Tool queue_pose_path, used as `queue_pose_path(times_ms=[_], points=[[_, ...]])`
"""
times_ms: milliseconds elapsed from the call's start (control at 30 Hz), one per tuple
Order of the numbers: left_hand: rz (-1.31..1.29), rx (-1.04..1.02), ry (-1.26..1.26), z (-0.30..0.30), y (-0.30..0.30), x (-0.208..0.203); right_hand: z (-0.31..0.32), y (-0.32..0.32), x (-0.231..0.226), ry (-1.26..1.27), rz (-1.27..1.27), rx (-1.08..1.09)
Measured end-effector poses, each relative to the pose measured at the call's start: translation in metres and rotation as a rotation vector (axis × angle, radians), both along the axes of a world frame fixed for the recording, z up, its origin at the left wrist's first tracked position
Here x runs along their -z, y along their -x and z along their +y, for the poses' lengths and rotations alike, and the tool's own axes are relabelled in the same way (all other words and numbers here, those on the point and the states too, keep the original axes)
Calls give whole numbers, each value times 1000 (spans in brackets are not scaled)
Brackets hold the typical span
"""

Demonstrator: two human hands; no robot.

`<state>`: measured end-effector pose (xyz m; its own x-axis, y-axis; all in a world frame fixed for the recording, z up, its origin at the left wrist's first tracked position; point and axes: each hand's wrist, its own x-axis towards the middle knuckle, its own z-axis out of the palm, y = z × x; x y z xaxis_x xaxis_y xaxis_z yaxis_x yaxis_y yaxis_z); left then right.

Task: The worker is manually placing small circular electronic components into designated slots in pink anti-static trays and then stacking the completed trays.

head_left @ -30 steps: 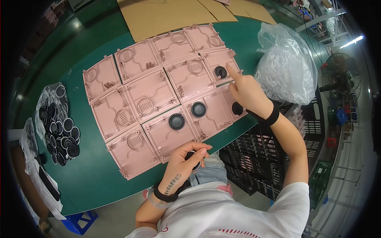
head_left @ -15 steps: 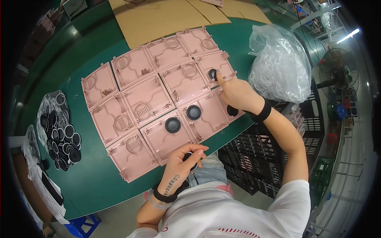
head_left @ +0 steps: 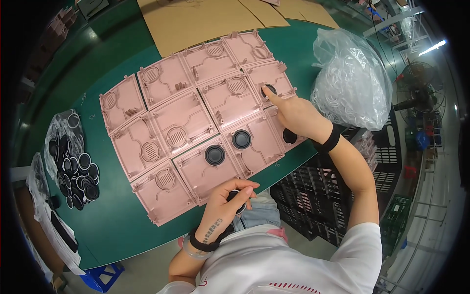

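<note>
Pink plastic housing panels (head_left: 182, 116) lie in rows on the green table, most with a round slotted grille moulded in. My right hand (head_left: 302, 116) presses a black round speaker (head_left: 269, 90) with its outstretched index finger, at the grille spot of a far-right panel. The other fingers are partly hidden. Low at the near table edge, my left hand (head_left: 228, 202) is closed around a black speaker with a pale rim (head_left: 238, 200). Black speakers sit in near-row panels: one at the middle (head_left: 215, 155), another beside it (head_left: 241, 139), and one by my right wrist (head_left: 289, 136).
A pile of loose black speakers (head_left: 78, 179) spills from a clear bag on the left. A clear plastic bag of white rings (head_left: 350, 85) stands on the right. Brown cardboard (head_left: 196, 24) covers the far side. Black crates (head_left: 311, 201) stand beside the table at right.
My right index finger has shifted slightly on the speaker in the far-right panel, and more of the speaker shows. My left hand keeps its hold. The whole view has shifted a little.
</note>
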<state>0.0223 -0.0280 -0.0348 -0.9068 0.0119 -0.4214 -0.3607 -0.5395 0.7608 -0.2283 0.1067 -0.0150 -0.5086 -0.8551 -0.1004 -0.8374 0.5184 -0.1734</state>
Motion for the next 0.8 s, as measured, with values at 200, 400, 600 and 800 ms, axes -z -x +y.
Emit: queue_pose_path(times_ms=[200, 400, 600, 800], points=[[10, 21, -18, -2, 1, 0, 2, 3, -6, 17, -60, 1], [37, 31, -71, -3, 0, 3, -3, 10, -25, -5, -285, 40], [19, 56, -96, -4, 2, 4, -3, 23, -21, -11, -413, 23], [50, 65, -77, -2, 1, 6, 1, 24, -17, -65, -328, -29]])
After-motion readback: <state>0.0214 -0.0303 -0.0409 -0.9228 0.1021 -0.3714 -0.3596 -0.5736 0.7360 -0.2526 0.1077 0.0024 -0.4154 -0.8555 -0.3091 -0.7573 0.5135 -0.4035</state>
